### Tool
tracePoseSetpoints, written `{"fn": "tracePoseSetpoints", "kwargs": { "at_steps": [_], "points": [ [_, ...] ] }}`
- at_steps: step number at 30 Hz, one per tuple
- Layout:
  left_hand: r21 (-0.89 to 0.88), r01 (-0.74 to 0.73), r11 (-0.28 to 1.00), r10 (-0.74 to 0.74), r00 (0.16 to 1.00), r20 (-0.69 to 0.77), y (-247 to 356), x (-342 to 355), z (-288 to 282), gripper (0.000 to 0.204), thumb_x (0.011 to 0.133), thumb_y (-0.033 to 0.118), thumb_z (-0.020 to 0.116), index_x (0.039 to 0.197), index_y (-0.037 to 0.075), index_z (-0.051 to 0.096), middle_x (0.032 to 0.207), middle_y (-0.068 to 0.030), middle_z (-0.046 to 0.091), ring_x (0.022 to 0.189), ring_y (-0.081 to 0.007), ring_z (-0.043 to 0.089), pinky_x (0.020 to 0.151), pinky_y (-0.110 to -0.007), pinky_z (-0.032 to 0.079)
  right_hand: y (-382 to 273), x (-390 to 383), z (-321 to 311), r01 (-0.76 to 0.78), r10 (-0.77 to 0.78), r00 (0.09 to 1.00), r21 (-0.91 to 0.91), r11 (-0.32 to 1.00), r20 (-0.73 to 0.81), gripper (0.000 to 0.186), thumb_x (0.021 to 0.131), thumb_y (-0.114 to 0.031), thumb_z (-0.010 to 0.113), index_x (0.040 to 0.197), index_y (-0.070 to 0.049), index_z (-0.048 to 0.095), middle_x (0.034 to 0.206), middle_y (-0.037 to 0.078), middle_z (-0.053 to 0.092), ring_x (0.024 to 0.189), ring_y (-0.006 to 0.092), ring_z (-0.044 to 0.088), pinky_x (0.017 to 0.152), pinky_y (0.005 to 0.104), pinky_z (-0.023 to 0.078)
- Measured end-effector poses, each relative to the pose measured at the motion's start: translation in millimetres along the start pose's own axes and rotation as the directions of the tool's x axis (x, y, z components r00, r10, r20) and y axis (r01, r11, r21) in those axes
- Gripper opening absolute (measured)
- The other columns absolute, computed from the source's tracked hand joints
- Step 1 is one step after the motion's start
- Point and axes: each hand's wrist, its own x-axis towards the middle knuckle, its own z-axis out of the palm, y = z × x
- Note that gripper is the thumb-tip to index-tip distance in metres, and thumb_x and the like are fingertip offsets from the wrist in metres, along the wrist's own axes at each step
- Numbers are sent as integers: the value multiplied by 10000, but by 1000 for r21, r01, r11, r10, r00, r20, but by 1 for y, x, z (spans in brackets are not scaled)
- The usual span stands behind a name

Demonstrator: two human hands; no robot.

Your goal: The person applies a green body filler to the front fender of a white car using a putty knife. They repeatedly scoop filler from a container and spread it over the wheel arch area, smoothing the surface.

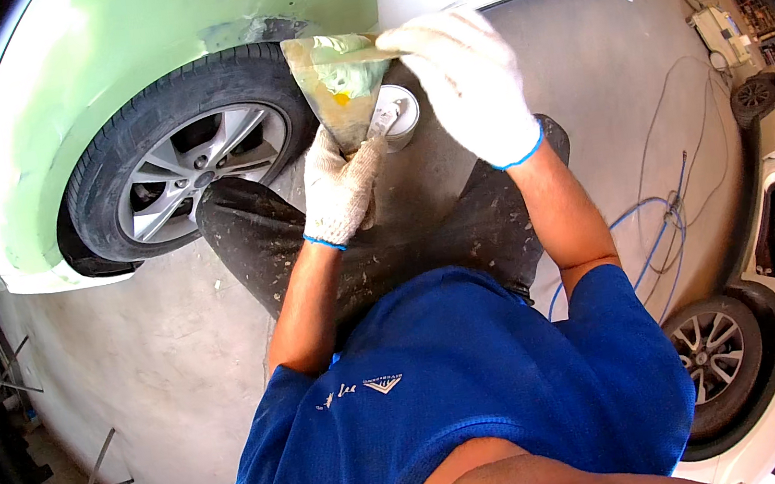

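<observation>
Head view, looking straight down: the left hand (339, 188) in a knit glove is closed around the narrow end of a wide filler spreader (341, 83), blade up, smeared with greenish putty and a yellow dab. The right hand (467, 77) pinches the blade's top edge, just beside the wheel arch of the green-filled fender (140, 40). The risk, as I see it: putty sliding off onto the tyre (179, 161) or trousers if the blade tilts. An open tin (402, 109) sits behind, near enough to knock.
</observation>
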Motion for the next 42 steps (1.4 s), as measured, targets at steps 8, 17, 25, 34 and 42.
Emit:
{"fn": "tracePoseSetpoints", "kwargs": {
  "at_steps": [8, 17, 25, 34, 42],
  "points": [
    [-117, -77, 990, 87, 992, 88, 7, -11, -1, 301, 851, 90, 686, 1129, 46, 580, 677, -3, 570, 453, -61, 473, 378, -210, 357, 27, 1, 7, -129, 111, 988, 178, 976, 103, 201, 884, -49, 587, 1047, -78, 701, 1015, 103, 681, 951, 290, 639, 852, 354, 519],
    [-174, -358, 917, 368, 930, 26, 2, 2, -2, 382, 876, 26, 627, 1243, -13, 527, 1081, -79, 651, 934, -110, 611, 821, -275, 505, -7, -19, 19, 60, -55, 997, -104, 993, 47, 242, 856, -52, 595, 1078, -88, 682, 1028, 79, 658, 952, 262, 625, 846, 373, 520],
    [-44, -239, 970, 241, 969, 47, 6, 2, -4, 393, 878, 23, 623, 1254, -34, 520, 1158, -105, 636, 1034, -143, 591, 921, -297, 468, -7, -10, 19, -92, 92, 993, -4, 996, -80, 194, 849, -37, 596, 1015, -62, 692, 981, 92, 669, 908, 280, 642, 823, 365, 530],
    [-10, -73, 997, 73, 996, 44, 16, -12, -4, 320, 863, 97, 682, 1161, 27, 588, 722, 14, 583, 525, -38, 471, 440, -203, 364, 12, 13, -3, 6, 13, 998, 286, 958, -65, 191, 862, -25, 596, 1006, -88, 706, 970, 86, 672, 932, 261, 638, 833, 365, 526],
    [-31, -36, 999, 35, 999, -25, 23, -15, -12, 298, 868, 90, 674, 1142, 16, 581, 751, 3, 591, 533, -38, 480, 444, -209, 378, 25, 2, 8, -43, 39, 997, -66, 997, -68, 232, 852, -29, 591, 1057, -75, 689, 991, 106, 656, 931, 273, 634, 839, 370, 528]
  ]
}}
